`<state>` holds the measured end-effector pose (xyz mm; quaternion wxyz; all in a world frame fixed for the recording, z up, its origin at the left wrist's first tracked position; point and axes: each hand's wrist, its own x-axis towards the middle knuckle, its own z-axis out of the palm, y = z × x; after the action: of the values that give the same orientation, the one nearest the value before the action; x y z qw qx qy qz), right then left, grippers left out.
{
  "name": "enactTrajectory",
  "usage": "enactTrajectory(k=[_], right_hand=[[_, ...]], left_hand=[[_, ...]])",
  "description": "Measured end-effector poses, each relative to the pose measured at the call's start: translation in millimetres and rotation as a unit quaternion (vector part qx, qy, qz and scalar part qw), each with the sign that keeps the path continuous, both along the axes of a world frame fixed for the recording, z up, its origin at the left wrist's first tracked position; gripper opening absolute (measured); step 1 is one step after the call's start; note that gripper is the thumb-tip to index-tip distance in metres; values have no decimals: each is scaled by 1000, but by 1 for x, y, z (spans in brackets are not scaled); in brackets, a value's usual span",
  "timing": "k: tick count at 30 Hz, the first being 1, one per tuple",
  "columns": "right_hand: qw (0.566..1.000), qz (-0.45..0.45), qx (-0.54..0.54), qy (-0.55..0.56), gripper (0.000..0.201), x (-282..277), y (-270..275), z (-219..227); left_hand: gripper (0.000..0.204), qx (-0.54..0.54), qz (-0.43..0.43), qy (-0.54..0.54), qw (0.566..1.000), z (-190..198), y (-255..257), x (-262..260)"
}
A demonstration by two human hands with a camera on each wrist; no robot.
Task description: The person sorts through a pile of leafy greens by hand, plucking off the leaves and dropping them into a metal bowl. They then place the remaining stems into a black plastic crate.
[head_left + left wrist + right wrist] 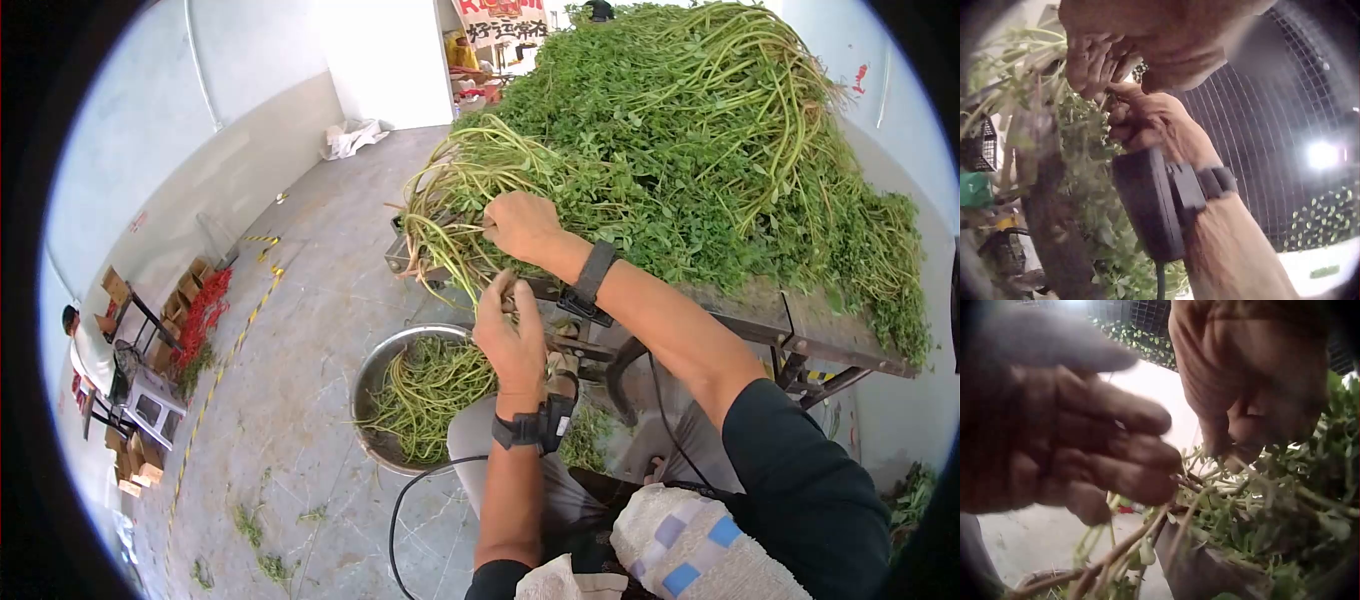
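A big pile of leafy green stems covers the table, with long pale stems hanging over its near left corner. At those stems my right hand has its fingers curled, and in the right wrist view the right hand pinches a stem at the pile's edge. Just below it, my left hand is raised beside the hanging stems, thumb apart from the fingers. The left hand looks loosely bent and blurred in the right wrist view. Beneath stands a metal basin holding cut stems.
The table edge runs right under the pile. A black cable loops left of my legs. Plant scraps lie on the floor. Farther left, a person is near a white stool and cardboard boxes.
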<state>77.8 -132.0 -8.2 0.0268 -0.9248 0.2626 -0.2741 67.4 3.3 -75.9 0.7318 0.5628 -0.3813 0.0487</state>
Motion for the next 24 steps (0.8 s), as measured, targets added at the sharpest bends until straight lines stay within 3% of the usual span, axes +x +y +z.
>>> enactTrajectory(k=[2,3,4,5,6,7,9,15,17,19,20,22,23,24], right_hand=[[999,-1,43,23,17,-13,11,5],[996,2,82,47,20,-19,13,5],[995,20,94,1,17,-26,19,1],[995,19,94,0,17,-32,25,0],[993,21,115,12,19,-38,30,-2],[990,22,137,23,20,-43,34,-2],[990,22,138,22,21,-47,34,-12],[979,114,167,-6,27,-53,20,-21],[978,103,180,-28,33,-51,12,-11],[942,169,257,-133,36,-41,-6,-25],[942,169,258,-131,36,-41,-1,-21],[900,122,413,-72,34,-45,8,-14],[900,121,413,-71,34,-46,10,-16],[873,135,465,-58,31,-48,13,-18]], left_hand=[[31,-3,-55,117,992,-3,-11,8],[31,-5,-58,114,992,-8,-22,18],[31,-11,-97,163,982,-12,-31,29],[32,-14,-134,213,968,-14,-35,38],[31,-4,-232,270,934,-9,-32,45],[31,-2,-233,270,934,-6,-31,49],[29,-30,-252,410,876,-1,-31,54],[23,-52,-288,418,860,-8,-44,81],[21,-52,-306,443,841,-13,-44,85],[19,-54,-323,457,827,-15,-43,87],[20,-70,-338,464,816,-15,-42,87],[20,-86,-354,470,804,-13,-41,87],[20,-95,-375,462,798,-13,-40,88],[20,-104,-395,453,792,-14,-39,88]])
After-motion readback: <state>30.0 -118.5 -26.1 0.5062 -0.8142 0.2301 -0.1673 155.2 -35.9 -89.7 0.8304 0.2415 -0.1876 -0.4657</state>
